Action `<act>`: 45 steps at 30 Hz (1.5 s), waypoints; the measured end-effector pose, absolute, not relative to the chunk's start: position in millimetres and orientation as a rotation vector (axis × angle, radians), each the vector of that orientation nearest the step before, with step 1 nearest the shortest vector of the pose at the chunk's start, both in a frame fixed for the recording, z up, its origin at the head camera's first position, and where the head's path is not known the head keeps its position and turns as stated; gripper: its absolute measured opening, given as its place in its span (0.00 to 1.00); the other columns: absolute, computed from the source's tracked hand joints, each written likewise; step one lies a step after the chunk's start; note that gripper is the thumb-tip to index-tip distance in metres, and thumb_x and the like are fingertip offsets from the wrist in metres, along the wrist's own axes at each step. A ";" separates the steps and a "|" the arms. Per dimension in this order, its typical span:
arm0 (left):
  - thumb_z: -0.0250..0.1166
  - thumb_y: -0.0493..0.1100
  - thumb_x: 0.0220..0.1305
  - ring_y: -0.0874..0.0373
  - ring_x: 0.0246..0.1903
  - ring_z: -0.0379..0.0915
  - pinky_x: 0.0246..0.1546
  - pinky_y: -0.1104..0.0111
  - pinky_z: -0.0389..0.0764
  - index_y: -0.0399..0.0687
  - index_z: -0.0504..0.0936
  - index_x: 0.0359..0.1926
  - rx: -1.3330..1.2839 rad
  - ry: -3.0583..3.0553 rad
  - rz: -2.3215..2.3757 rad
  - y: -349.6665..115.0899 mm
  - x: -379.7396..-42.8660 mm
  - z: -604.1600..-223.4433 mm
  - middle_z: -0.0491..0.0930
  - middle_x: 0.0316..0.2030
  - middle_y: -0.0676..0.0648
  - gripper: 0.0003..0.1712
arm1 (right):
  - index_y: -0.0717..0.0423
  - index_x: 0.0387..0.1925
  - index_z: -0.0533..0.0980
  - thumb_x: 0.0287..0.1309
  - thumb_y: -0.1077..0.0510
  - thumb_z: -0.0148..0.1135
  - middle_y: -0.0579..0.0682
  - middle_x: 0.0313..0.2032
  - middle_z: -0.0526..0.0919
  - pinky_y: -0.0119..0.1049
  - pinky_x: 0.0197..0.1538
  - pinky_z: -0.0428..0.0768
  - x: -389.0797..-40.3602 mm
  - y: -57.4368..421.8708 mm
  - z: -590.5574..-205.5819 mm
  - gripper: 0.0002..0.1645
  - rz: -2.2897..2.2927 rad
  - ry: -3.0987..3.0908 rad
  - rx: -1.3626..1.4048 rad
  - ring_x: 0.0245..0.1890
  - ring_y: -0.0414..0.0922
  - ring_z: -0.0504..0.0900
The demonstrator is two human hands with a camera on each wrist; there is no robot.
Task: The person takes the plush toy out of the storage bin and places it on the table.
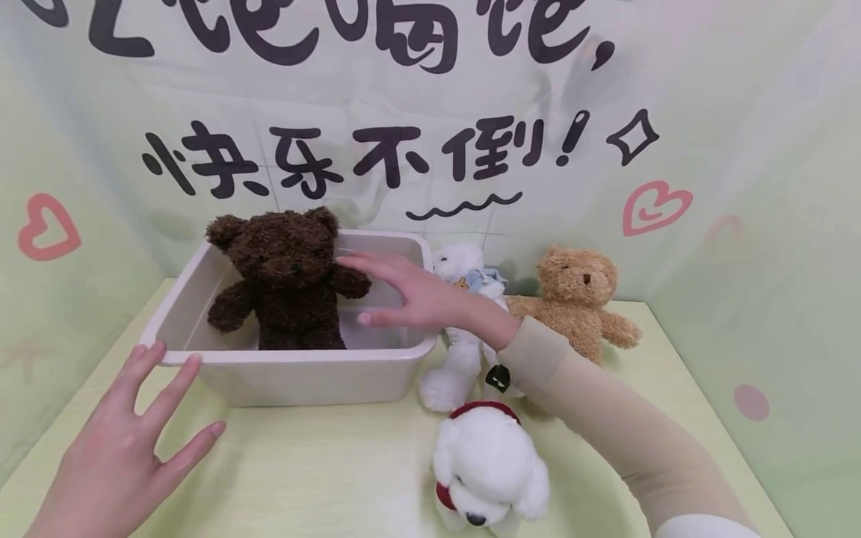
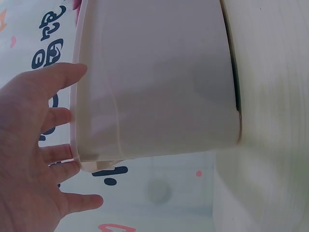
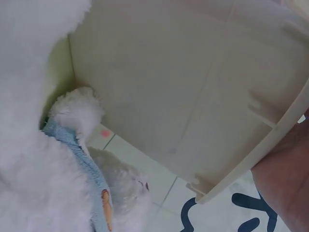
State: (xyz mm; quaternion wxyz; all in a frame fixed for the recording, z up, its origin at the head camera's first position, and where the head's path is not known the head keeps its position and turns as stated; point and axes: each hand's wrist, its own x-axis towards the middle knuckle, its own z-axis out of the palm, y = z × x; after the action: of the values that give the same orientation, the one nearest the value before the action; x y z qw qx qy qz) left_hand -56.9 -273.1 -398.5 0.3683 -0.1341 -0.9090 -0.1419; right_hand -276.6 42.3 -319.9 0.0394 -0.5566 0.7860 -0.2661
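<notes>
A dark brown teddy bear (image 1: 289, 254) sits upright in a pale plastic bin (image 1: 309, 379), leaning toward its back wall. My left hand (image 1: 117, 441) has its fingers spread at the bin's front left corner, with fingertips at the rim; in the left wrist view the hand (image 2: 26, 145) lies along that rim. Over the bin's right side reaches my right hand (image 1: 420, 295), fingers extended beside the bear's arm and gripping nothing. The right wrist view shows only part of this hand (image 3: 287, 179) beyond the rim, its fingers hidden.
Right of the bin are a white plush toy (image 1: 447, 381) with a blue scarf, partly behind my right arm, and a tan teddy bear (image 1: 578, 276). A white plush dog (image 1: 491, 463) with a red collar stands in front. A printed curtain (image 1: 363, 97) hangs behind the table (image 1: 323, 463).
</notes>
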 end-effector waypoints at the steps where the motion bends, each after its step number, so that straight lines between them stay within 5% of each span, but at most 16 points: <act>1: 0.45 0.80 0.68 0.33 0.73 0.57 0.39 0.31 0.75 0.41 0.77 0.67 -0.347 -2.334 -0.361 -273.3 -56.9 -398.3 0.65 0.68 0.27 0.52 | 0.48 0.81 0.54 0.67 0.42 0.65 0.53 0.80 0.52 0.46 0.77 0.50 -277.5 39.2 -318.7 0.49 -0.799 2.419 -1.694 0.79 0.45 0.49; 9: 0.44 0.80 0.68 0.34 0.73 0.56 0.43 0.32 0.75 0.42 0.76 0.69 -0.348 -2.343 -0.345 -275.0 -55.2 -397.8 0.65 0.68 0.27 0.52 | 0.43 0.82 0.49 0.62 0.34 0.68 0.51 0.82 0.45 0.47 0.77 0.50 -282.8 10.7 -307.7 0.57 -0.608 2.466 -1.738 0.80 0.47 0.43; 16: 0.44 0.78 0.69 0.35 0.73 0.58 0.30 0.34 0.76 0.41 0.77 0.68 -0.368 -2.328 -0.315 -276.1 -54.4 -393.9 0.66 0.66 0.26 0.51 | 0.38 0.83 0.44 0.59 0.29 0.67 0.49 0.82 0.40 0.44 0.77 0.53 -289.9 -19.2 -290.7 0.62 -0.407 2.531 -1.735 0.80 0.49 0.41; 32: 0.44 0.77 0.71 0.33 0.73 0.57 0.29 0.34 0.78 0.41 0.77 0.68 -0.360 -2.354 -0.316 -275.2 -50.5 -390.8 0.66 0.68 0.27 0.49 | 0.35 0.83 0.42 0.56 0.32 0.73 0.53 0.82 0.39 0.49 0.78 0.49 -296.3 -50.1 -279.4 0.66 0.092 2.665 -1.799 0.79 0.55 0.46; 38: 0.44 0.76 0.71 0.36 0.74 0.56 0.23 0.36 0.78 0.41 0.76 0.68 -0.350 -2.359 -0.332 -277.1 -48.6 -389.9 0.66 0.68 0.28 0.48 | 0.36 0.83 0.43 0.55 0.30 0.72 0.54 0.81 0.42 0.50 0.76 0.56 -293.0 -62.5 -258.1 0.66 0.199 2.650 -1.883 0.78 0.54 0.50; 45: 0.43 0.75 0.72 0.34 0.72 0.59 0.25 0.35 0.78 0.40 0.77 0.66 -0.351 -2.363 -0.339 -276.3 -50.0 -390.5 0.67 0.67 0.28 0.47 | 0.30 0.82 0.39 0.53 0.30 0.72 0.51 0.82 0.38 0.43 0.76 0.58 -296.0 -91.7 -250.1 0.68 0.296 2.675 -1.822 0.79 0.51 0.47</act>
State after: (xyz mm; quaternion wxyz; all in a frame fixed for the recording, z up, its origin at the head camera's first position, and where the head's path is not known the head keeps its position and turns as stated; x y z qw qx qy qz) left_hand -50.0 -276.3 -390.5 0.3563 -0.1359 -0.9151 -0.1312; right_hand -296.0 -91.7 -250.1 -0.0540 -0.5598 0.8218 0.0909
